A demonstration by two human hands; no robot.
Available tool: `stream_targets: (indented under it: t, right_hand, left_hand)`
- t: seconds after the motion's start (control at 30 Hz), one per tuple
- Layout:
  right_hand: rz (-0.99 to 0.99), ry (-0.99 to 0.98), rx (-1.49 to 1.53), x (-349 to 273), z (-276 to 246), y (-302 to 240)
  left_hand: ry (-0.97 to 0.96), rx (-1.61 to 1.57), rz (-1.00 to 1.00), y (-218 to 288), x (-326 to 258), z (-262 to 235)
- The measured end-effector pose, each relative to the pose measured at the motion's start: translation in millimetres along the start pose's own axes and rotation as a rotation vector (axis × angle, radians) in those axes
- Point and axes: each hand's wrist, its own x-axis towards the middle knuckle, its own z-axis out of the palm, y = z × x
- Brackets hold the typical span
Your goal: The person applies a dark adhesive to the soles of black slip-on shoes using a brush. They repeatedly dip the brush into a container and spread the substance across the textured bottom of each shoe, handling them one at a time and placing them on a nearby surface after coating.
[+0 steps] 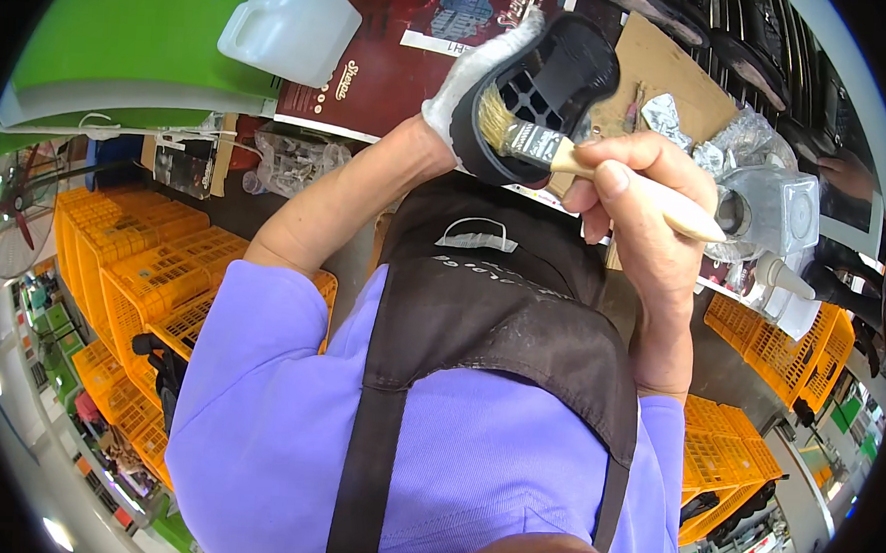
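My left hand (471,75), in a white glove, is closed around a black shoe sole (559,77) and holds it up with its ribbed inner side facing me. My right hand (640,192), bare, grips the pale wooden handle of a flat brush (579,161). The brush's light bristles rest against the lower edge of the sole. Both forearms rise from my purple sleeves, and a dark brown apron (501,320) covers my chest below them.
A white plastic jug (291,18) stands on a green surface (135,30) beside a dark red printed sheet (384,63). Brown cardboard (664,73), a clear foil-wrapped container (768,198) and more black soles (746,42) lie to the right. Orange crates (143,261) are stacked at both sides.
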Motion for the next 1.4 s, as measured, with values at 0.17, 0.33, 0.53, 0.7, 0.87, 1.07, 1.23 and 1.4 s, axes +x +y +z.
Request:
stream_targets:
  t: [0.17, 0.33, 0.53, 0.7, 0.87, 1.07, 1.23, 1.4]
  right_hand:
    - [0.027, -0.048, -0.039, 1, 0, -6]
    - [0.017, -0.164, -0.060, 6, -8, -3]
    - [0.073, -0.345, -0.034, 22, -26, 4]
    - [-0.090, -0.574, -0.135, 45, -40, 7]
    - [-0.087, -0.727, -0.165, 58, -47, 9]
    - [-0.112, -0.795, -0.389, 55, -66, 5]
    - [-0.092, -0.661, -0.575, 39, -93, -8]
    - [-0.157, 0.010, -0.329, 5, -100, -23]
  left_hand:
    - [-0.051, 0.145, -0.052, -3, -9, 0]
    - [-0.318, 0.294, -0.092, -7, -10, -26]
    - [-0.219, 0.707, -0.274, -1, -18, -19]
    - [-0.212, 0.572, -0.346, -10, -14, -22]
    - [-0.204, 0.564, -0.460, -9, -10, -34]
    - [0.020, 0.461, -0.383, -12, -15, -48]
    - [-0.259, 0.247, -0.500, 12, -5, -31]
    - [-0.279, 0.540, 0.101, 12, -3, -7]
